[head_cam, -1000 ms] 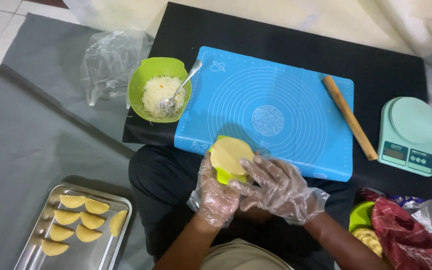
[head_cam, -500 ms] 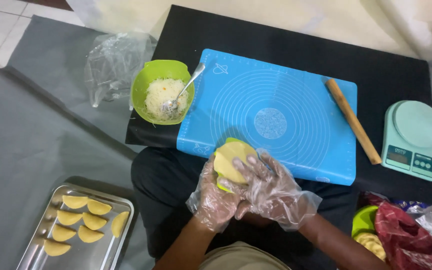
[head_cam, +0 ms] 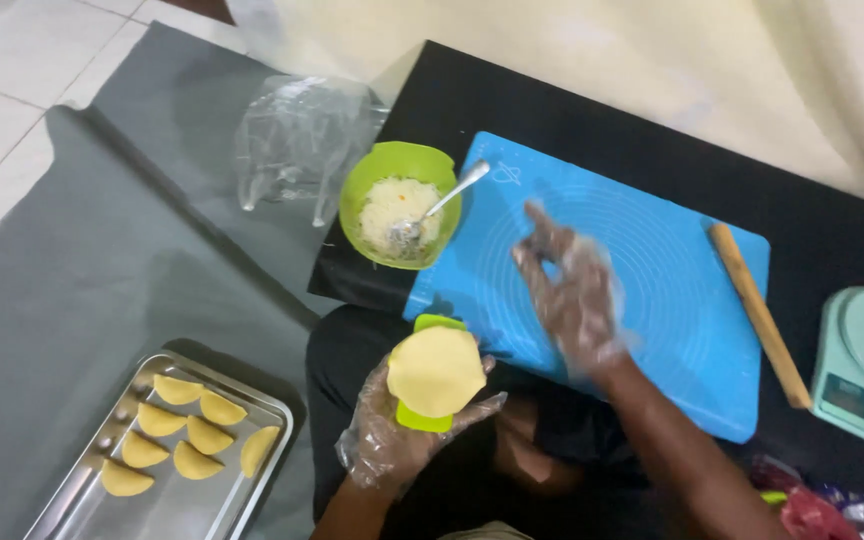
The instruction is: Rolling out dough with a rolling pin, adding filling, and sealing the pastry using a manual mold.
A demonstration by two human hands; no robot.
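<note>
Right hand (head_cam: 574,290) (gloved, fingers spread, holding nothing) has left the dough round (head_cam: 436,370) and now reaches toward the filling bowl (head_cam: 401,203) at ten o'clock; left hand (head_cam: 397,425) cradles the green mould (head_cam: 422,412).

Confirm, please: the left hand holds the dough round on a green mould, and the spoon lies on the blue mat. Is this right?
Not quite. The head view shows the spoon standing in the green bowl, not lying on the blue mat. The left hand does hold the dough round on the green mould.
</note>
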